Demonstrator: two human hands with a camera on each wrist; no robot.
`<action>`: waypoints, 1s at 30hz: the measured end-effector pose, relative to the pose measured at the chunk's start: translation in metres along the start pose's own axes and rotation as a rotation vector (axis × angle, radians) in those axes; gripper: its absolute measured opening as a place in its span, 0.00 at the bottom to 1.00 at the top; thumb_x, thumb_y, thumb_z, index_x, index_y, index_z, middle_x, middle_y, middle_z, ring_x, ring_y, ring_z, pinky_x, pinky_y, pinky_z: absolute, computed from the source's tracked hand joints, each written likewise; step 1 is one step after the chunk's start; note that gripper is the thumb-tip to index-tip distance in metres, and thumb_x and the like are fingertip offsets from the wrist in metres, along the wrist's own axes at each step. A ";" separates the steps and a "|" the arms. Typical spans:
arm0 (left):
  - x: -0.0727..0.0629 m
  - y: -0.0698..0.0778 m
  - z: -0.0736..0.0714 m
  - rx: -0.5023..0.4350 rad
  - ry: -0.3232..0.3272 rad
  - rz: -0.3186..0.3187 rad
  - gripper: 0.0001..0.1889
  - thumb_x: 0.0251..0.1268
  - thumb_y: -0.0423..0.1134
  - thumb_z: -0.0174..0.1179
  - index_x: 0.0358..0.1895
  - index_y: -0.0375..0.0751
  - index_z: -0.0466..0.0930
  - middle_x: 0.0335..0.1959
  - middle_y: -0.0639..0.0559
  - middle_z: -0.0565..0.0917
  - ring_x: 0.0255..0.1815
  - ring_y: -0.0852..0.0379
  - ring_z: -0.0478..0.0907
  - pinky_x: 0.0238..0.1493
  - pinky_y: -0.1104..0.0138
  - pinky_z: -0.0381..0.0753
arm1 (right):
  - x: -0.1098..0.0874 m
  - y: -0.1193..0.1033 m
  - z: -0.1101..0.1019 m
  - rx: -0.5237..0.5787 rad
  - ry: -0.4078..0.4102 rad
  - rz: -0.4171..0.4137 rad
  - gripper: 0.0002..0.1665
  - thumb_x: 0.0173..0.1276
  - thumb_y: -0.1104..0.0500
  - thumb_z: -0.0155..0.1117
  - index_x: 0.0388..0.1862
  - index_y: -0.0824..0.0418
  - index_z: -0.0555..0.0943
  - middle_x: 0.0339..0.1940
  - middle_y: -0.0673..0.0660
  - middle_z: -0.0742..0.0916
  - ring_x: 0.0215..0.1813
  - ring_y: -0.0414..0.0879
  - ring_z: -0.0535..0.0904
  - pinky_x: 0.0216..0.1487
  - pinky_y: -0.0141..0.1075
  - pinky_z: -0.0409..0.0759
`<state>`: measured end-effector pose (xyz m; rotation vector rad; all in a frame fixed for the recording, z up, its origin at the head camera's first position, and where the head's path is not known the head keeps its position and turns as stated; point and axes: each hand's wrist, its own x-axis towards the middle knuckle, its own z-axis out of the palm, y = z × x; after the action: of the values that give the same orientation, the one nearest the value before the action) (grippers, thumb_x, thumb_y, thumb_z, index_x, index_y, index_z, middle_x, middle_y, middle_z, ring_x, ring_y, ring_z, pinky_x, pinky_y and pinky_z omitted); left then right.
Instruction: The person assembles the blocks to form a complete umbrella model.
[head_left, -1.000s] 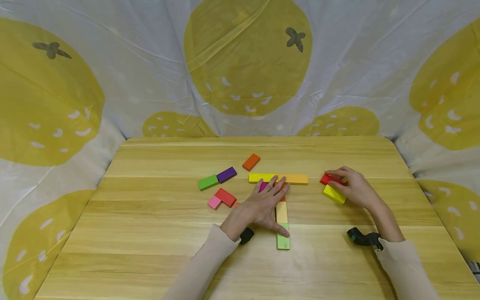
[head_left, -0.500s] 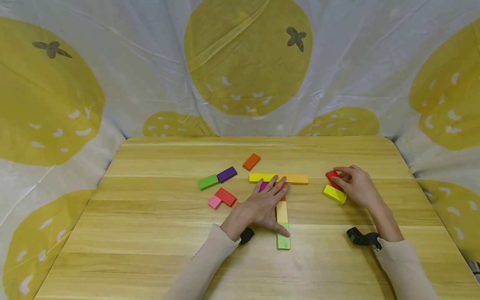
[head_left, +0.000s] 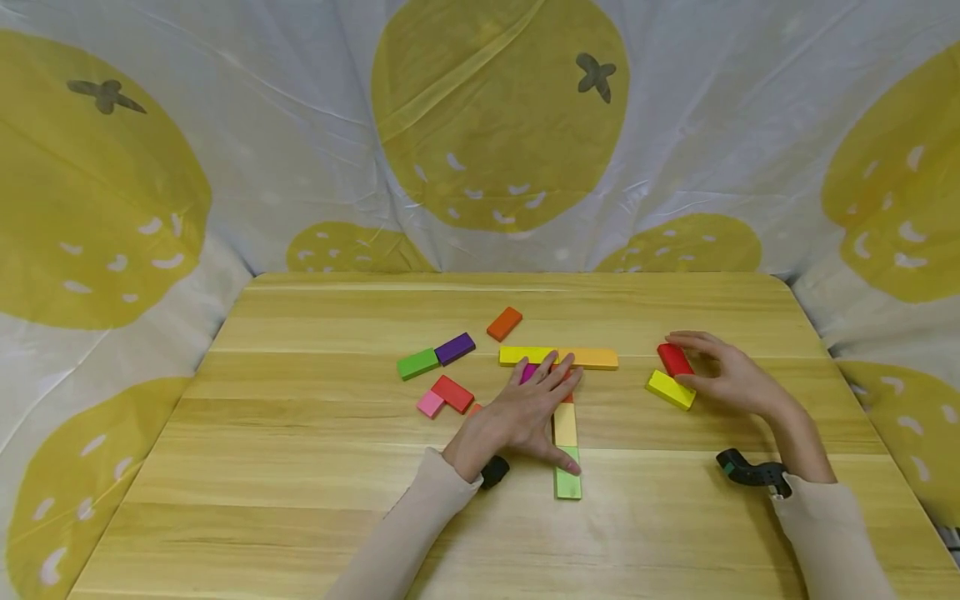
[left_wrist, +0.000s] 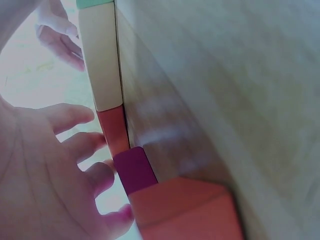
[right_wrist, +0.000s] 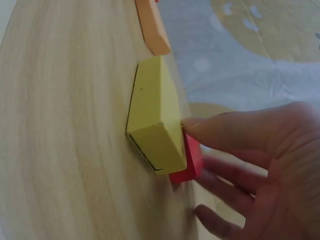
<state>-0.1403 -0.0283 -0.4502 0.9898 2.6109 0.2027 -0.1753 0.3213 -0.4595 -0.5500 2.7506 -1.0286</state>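
My left hand lies spread over the blocks in the middle of the table. Its fingertips reach a magenta block and an orange-red one, and its thumb rests on a light green block. A cream block shows beside that hand. At the right, my right hand holds a red block between thumb and index finger, at its two ends. A yellow block lies against the red block's near end. In the right wrist view, the yellow block partly hides the red one.
A long yellow block and a light orange block form a row beyond my left hand. Left of it lie green, purple, red and pink blocks. An orange block sits farther back.
The red block has turned from lying crosswise to slanting toward me and shifted slightly right. My right wrist has moved right, with its fingers spread wider. The left hand has stayed put.
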 end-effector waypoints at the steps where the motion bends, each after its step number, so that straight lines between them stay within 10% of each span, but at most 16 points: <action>1: 0.000 0.000 0.000 0.002 0.001 -0.001 0.70 0.46 0.79 0.68 0.86 0.50 0.39 0.88 0.51 0.35 0.89 0.49 0.30 0.85 0.40 0.39 | 0.000 0.001 0.000 0.007 -0.005 -0.021 0.34 0.71 0.61 0.70 0.74 0.64 0.73 0.74 0.69 0.73 0.68 0.66 0.73 0.63 0.30 0.75; 6: 0.000 0.001 0.000 0.004 -0.001 -0.001 0.69 0.46 0.79 0.67 0.86 0.50 0.40 0.88 0.51 0.35 0.89 0.49 0.30 0.85 0.40 0.39 | -0.001 0.006 0.001 0.039 -0.010 -0.065 0.31 0.72 0.63 0.69 0.73 0.61 0.75 0.74 0.67 0.75 0.68 0.61 0.72 0.59 0.09 0.64; 30: 0.000 0.001 0.002 0.041 -0.004 0.012 0.70 0.45 0.80 0.68 0.86 0.50 0.40 0.88 0.52 0.35 0.89 0.49 0.30 0.86 0.42 0.39 | -0.004 0.010 -0.005 -0.057 0.049 0.021 0.27 0.71 0.55 0.72 0.68 0.59 0.80 0.67 0.66 0.81 0.67 0.66 0.75 0.53 0.18 0.69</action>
<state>-0.1387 -0.0275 -0.4514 1.0189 2.6162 0.1501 -0.1757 0.3335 -0.4621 -0.5092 2.8299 -0.9736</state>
